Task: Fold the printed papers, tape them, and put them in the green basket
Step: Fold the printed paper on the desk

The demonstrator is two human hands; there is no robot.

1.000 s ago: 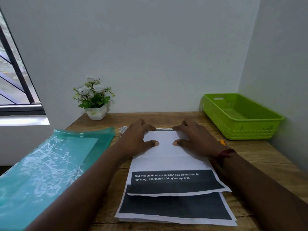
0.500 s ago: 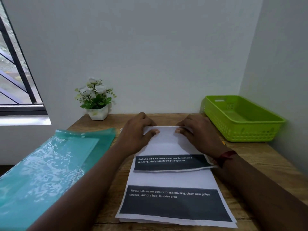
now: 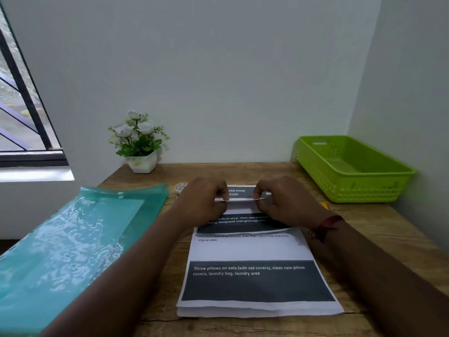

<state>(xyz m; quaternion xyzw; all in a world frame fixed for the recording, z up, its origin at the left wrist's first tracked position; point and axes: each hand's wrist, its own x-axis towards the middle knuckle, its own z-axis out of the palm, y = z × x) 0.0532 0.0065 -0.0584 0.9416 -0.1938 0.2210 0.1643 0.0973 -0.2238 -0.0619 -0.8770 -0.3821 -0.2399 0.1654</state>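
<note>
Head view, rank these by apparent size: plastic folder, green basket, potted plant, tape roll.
1. plastic folder, though it lies nearest the camera, which inflates it.
2. green basket.
3. potted plant.
4. tape roll, tiny beside the left hand.

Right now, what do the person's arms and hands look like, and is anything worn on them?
The left hand and right hand are bare: no gloves, and no rings that I can see. Both forearms are bare too, with no sleeve in view. A dark red thread band is tied round the right wrist. No watch shows.
</note>
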